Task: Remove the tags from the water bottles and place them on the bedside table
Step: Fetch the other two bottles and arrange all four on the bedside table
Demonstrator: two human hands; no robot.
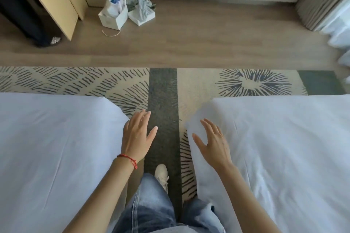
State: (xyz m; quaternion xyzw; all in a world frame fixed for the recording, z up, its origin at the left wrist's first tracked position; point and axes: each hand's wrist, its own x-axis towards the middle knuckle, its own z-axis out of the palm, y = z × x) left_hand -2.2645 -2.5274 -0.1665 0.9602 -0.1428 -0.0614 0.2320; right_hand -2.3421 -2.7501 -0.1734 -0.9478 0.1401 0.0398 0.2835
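Head view looks down on both my hands held out in front of me, palms down, fingers straight and a little spread, holding nothing. My left hand [137,138] hangs over the edge of the white bed [53,147] on its outer side, with a red string bracelet [128,159] round the wrist. My right hand [212,143] hovers over the corner of the other white bed [284,157] on its side; whether the fingers touch the sheet I cannot tell. The hands are apart, with a dark stripe of the patterned carpet [162,96] running between them. Below the left hand my pale shoe [162,174] stands on that stripe, and my jeans [151,204] fill the space between my forearms.

No water bottles, tags or bedside table show anywhere near my hands, so I cannot tell where they are.

Far beyond my fingertips, past the carpet, lies a wooden floor [208,39]. On it, well ahead of the left hand, stand two white boxes [115,17] stuffed with bags and crumpled material, just beside a pale cabinet [55,0]. Well ahead of the right hand hangs a grey curtain [322,0].
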